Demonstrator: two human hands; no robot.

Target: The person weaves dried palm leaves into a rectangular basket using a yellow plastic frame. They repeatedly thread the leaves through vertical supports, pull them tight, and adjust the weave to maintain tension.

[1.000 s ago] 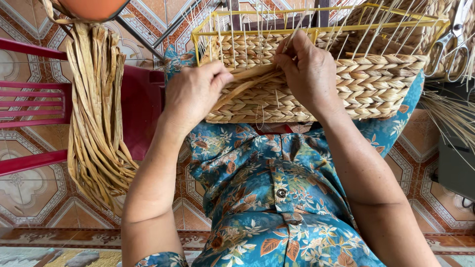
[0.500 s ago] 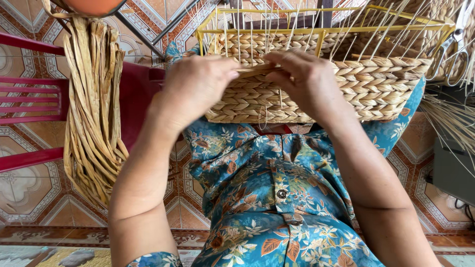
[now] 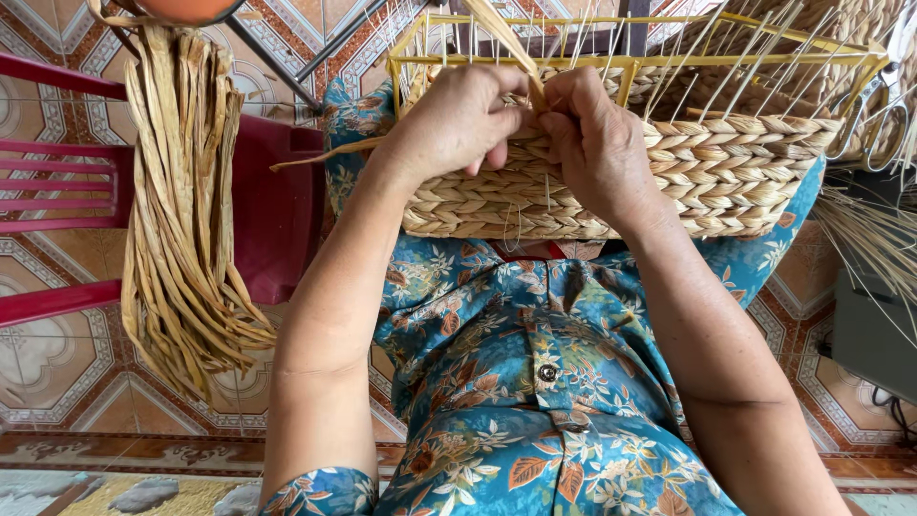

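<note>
A half-woven straw basket (image 3: 726, 177) on a yellow wire frame (image 3: 669, 62) rests on my lap. Thin upright stakes stick out above its woven wall. My left hand (image 3: 457, 124) and my right hand (image 3: 597, 143) meet at the top edge of the weave, both pinching one flat dried straw strand (image 3: 511, 43) that runs up and away between them. A loose tail of straw (image 3: 320, 156) trails left from under my left wrist.
A thick bundle of dried straw strips (image 3: 186, 220) hangs over a red plastic chair (image 3: 277, 205) at the left. Loose thin fibres (image 3: 874, 239) spread at the right beside a dark box (image 3: 869, 334). Patterned floor tiles (image 3: 57, 344) lie below.
Both hands have risen from the middle of the basket wall to its top woven edge and closed together on the strand, which now points upward.
</note>
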